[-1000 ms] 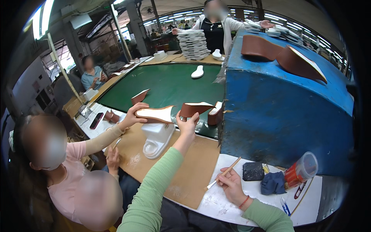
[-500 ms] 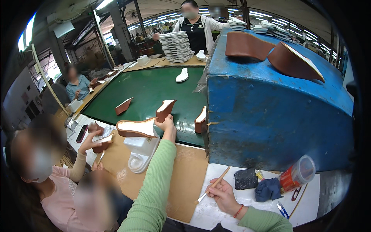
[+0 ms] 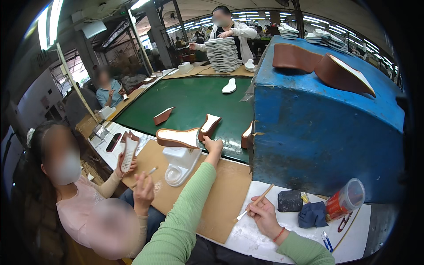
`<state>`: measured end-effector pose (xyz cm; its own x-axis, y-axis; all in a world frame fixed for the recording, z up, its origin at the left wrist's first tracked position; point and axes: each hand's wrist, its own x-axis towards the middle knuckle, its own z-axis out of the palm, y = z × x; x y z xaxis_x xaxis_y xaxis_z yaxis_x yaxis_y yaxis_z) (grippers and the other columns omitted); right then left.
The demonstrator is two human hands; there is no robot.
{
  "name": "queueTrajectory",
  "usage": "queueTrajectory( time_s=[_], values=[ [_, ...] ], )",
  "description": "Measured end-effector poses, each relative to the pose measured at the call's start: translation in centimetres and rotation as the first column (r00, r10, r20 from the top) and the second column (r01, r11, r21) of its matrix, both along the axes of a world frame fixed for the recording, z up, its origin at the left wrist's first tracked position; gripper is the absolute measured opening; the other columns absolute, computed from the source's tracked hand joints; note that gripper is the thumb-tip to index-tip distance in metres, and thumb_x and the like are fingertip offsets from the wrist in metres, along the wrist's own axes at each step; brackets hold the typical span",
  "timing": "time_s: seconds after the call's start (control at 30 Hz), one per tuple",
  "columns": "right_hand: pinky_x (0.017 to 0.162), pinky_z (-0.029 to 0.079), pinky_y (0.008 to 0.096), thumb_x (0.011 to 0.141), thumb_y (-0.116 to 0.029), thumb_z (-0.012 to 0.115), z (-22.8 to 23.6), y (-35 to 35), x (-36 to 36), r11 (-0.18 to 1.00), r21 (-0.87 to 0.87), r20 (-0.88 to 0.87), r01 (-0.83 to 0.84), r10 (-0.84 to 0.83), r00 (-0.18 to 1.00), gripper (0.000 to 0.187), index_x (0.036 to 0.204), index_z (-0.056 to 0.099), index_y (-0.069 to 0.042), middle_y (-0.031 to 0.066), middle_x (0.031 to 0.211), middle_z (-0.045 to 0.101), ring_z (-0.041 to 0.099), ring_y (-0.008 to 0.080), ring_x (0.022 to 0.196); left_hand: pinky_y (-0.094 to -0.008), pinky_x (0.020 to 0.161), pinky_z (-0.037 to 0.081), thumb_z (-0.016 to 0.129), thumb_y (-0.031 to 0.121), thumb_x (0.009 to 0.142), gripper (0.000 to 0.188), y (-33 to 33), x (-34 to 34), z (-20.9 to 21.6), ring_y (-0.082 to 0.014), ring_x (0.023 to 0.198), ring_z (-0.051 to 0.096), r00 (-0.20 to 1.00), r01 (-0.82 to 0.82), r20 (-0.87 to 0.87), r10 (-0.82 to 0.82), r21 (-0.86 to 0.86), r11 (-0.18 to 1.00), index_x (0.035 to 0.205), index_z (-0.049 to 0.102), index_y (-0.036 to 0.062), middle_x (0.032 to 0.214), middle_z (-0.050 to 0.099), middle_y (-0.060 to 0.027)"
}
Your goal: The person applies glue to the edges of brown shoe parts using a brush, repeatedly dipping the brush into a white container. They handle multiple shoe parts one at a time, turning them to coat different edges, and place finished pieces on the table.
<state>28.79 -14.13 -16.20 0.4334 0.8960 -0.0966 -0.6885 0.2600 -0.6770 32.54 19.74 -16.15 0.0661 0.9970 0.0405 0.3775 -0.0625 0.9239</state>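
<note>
My left hand (image 3: pixel 213 146) stretches out to the edge of the green belt. Its fingers are closed at the lower end of a brown wedge shoe sole (image 3: pixel 209 126) with a white top. Just left of that hand, another wedge sole (image 3: pixel 177 138) rests across a white plastic container (image 3: pixel 179 164) on brown cardboard. My right hand (image 3: pixel 265 216), low over the white tabletop, grips a wooden-handled brush (image 3: pixel 262 197) like a pen, its pale bristles pointing down and left. Near this hand are a dark block (image 3: pixel 290 201) and a crumpled dark blue cloth (image 3: pixel 312 215).
A big blue housing (image 3: pixel 327 128) stands right of the green belt (image 3: pixel 194 95), with two wedge soles on top. At left a co-worker holds a sole (image 3: pixel 129 152) and a brush. A tipped clear jar (image 3: pixel 349 198) and blue snips (image 3: pixel 327 241) lie at right.
The whole view has shifted. The co-worker at left has raised the sole, turning its pale face into view, and lifted the brush. The far person's hand has come over the stack.
</note>
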Motion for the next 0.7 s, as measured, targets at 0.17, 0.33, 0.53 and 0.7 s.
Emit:
queueTrajectory(
  time_s=[0.17,0.33,0.53,0.7],
  values=[
    [0.063,0.041,0.0237,0.083,0.001,0.056,0.1,0.0,0.0,0.999,0.021,0.057,-0.032,0.031,0.998,0.022,0.103,0.047,-0.001,0.0113,0.081,0.058,0.05,0.0122,0.065,-0.0302,0.088,0.042,0.062,0.0,0.072,0.064,-6.6,-3.6,2.1,-0.0256,0.107,0.051,0.895,0.256,0.393,-0.209,-0.07,0.964,0.129,0.032,-0.0091,0.117,0.05,-0.02],
    [0.065,0.042,0.0232,0.082,0.0,0.058,1.4,-0.8,0.1,0.958,0.012,0.162,-0.287,0.281,0.946,0.027,0.106,0.047,-0.002,0.0099,0.085,0.06,0.052,0.0117,0.068,-0.0285,0.085,0.047,0.054,0.005,0.087,0.038,-17.1,-11.7,3.2,-0.0168,0.1,0.056,0.613,0.661,0.621,-0.488,-0.065,0.748,0.123,0.046,-0.0023,0.106,0.057,-0.0124],
    [0.074,0.044,0.0248,0.081,0.0,0.059,2.7,-1.3,-0.9,0.711,0.114,0.312,-0.694,0.638,0.704,0.029,0.108,0.048,-0.002,0.0099,0.088,0.059,0.057,0.0143,0.081,-0.0272,0.08,0.048,0.041,0.035,0.095,0.041,-21.7,-16.2,3.5,-0.0147,0.088,0.057,0.24,0.965,0.645,-0.725,-0.241,0.105,0.108,0.055,-0.0014,0.098,0.059,-0.0077],
    [0.075,0.044,0.026,0.08,-0.002,0.061,3.2,-1.9,-1.4,0.612,0.017,0.358,-0.791,0.735,0.576,0.029,0.106,0.05,-0.001,0.0086,0.086,0.059,0.057,0.0142,0.08,-0.0251,0.07,0.047,0.042,0.042,0.092,0.045,-24.3,-14.3,2.7,-0.011,0.076,0.056,0.222,0.964,0.708,-0.67,-0.264,0.04,0.091,0.06,0.0003,0.084,0.058,-0.0048]
  ],
)
